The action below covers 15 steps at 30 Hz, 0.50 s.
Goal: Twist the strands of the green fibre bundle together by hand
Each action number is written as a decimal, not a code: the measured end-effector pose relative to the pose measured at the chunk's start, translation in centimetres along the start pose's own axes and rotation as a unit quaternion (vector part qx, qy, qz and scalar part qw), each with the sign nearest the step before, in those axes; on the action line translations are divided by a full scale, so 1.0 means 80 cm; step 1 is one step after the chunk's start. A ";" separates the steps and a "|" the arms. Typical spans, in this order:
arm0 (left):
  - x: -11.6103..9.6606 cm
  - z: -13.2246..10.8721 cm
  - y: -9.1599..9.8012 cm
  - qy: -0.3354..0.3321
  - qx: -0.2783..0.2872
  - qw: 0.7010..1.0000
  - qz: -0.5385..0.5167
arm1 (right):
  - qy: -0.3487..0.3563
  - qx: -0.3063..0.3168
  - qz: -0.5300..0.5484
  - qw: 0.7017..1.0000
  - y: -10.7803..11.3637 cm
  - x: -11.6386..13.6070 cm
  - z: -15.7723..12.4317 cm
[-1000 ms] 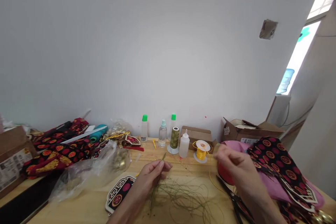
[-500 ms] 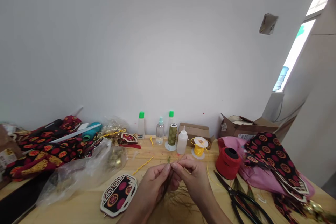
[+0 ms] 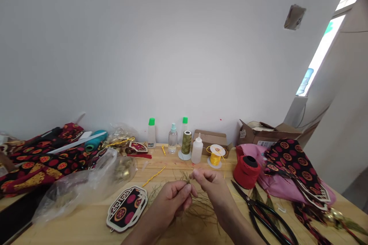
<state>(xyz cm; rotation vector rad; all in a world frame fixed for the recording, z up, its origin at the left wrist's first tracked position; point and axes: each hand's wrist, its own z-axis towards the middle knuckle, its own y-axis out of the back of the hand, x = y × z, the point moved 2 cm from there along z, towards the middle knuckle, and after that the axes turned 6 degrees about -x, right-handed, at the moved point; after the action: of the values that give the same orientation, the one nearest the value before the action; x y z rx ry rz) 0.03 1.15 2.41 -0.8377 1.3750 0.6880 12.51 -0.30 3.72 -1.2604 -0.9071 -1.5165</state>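
Note:
At the front middle of the table, my left hand [image 3: 176,199] is closed in a pinch round a small bundle of olive-green threads [image 3: 185,178], whose loose ends stick up above the fingers. The rest of the bundle is hidden by the hand. Just to its right and a little higher, my right hand [image 3: 214,191] has thumb and forefinger pressed together beside the thread ends; what sits in that pinch is too fine to make out. More loose green threads [image 3: 204,206] lie scattered on the wood below both hands. A patterned fabric pendant [image 3: 126,208] with a white frame and yellow cord lies left of my left hand.
Black scissors [image 3: 255,206] and a red thread cone [image 3: 246,172] lie right of my hands. Behind stand a green thread spool [image 3: 186,143], a white squeeze bottle [image 3: 197,149] and a yellow cord spool [image 3: 215,157]. A plastic bag [image 3: 86,180] and patterned cloth [image 3: 37,164] fill the left.
My hands, close together on the threads before, have come slightly apart, the right one shifting up and right. More thread ends show above my left fingers. The view has shifted slightly.

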 end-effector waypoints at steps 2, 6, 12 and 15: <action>-0.001 -0.001 0.000 0.007 -0.003 0.999 -0.042 | 0.006 -0.027 -0.024 0.999 0.007 0.004 0.001; -0.005 -0.002 0.001 -0.043 -0.016 0.996 -0.081 | 0.050 0.095 -0.044 0.993 0.005 0.008 -0.002; -0.012 -0.003 0.009 -0.126 -0.162 0.978 0.040 | 0.052 0.112 0.042 0.991 -0.020 -0.001 -0.018; -0.012 -0.002 0.010 -0.127 -0.190 0.974 0.010 | 0.038 0.109 0.091 0.989 -0.036 -0.009 -0.027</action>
<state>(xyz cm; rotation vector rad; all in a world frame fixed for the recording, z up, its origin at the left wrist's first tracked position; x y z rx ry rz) -0.78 1.51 3.26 -0.9965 1.0370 1.0574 9.14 -1.29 2.62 -1.0891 -0.8592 -1.2757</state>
